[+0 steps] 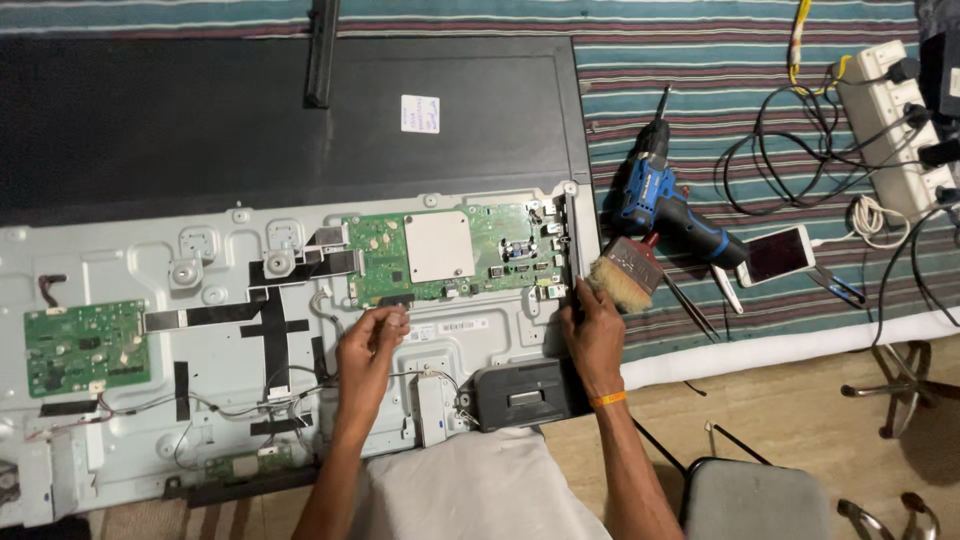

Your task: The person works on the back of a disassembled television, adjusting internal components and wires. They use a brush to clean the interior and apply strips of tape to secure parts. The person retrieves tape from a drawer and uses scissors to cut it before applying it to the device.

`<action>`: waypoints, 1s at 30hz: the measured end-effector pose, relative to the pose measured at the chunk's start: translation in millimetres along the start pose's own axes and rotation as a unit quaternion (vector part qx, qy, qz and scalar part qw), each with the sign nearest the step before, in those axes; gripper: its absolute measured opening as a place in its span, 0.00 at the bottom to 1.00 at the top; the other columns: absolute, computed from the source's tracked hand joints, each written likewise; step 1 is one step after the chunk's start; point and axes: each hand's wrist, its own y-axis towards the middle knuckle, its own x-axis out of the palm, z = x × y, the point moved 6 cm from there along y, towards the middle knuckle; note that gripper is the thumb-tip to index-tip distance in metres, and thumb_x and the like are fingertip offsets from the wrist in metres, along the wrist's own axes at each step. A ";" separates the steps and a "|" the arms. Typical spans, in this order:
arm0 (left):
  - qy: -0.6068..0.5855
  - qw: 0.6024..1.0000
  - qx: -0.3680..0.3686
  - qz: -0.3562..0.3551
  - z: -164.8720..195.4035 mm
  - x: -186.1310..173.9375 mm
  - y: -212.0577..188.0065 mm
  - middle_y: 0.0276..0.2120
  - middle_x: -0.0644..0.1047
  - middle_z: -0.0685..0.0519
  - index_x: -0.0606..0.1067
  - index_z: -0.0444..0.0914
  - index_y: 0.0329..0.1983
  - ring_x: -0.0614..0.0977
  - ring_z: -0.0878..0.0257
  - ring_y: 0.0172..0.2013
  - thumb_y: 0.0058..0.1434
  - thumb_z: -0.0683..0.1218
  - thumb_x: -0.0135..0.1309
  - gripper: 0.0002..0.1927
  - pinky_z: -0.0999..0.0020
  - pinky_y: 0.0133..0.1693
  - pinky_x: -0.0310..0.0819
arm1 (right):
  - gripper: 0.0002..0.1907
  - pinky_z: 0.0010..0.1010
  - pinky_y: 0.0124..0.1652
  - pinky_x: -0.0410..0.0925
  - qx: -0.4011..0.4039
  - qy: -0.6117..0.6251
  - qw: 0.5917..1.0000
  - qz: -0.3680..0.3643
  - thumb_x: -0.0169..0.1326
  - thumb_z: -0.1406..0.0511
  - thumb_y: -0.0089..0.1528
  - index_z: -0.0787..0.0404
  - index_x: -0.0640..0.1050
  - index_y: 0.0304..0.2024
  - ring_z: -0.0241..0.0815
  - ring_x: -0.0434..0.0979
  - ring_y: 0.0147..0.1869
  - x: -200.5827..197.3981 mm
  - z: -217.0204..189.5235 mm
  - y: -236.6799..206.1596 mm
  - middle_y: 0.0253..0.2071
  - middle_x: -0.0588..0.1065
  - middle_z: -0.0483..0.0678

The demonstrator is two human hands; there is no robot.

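green main board (440, 255), flat on grey TV chassis (200, 340), connector at btm edge
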 end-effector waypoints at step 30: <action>-0.032 0.999 0.034 -0.002 36.6 -14.3 13.2 0.37 0.82 0.50 0.79 0.34 0.48 0.82 0.65 0.39 0.71 0.49 0.49 0.15 0.70 0.44 0.78 | 0.45 0.51 0.76 0.51 0.041 0.619 0.784 -0.011 0.35 0.36 0.69 0.54 0.49 0.77 0.59 0.58 0.80 59.0 20.2 135.4 0.76 0.58 0.65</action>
